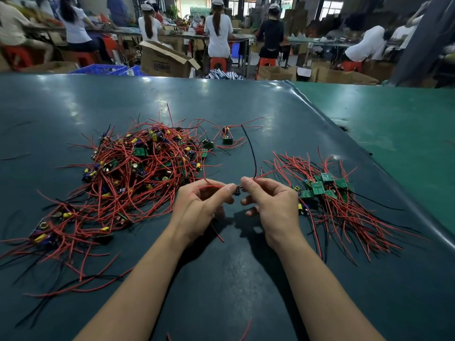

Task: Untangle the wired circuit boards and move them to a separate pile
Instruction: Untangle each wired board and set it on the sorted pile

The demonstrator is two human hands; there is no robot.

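— Where's the board?
— Between my hands, above the mat. My left hand pinches its red wire; the board sits at my fingertips; my right hand pinches another lead.
— And next?
— I'd say the sorted pile, just right; right hand's nearer.

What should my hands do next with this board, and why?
Probably carry the board right and lay it on the sorted pile. Both the left hand and the right hand pinch it by its wires above the mat, and it looks clear of the tangled pile.
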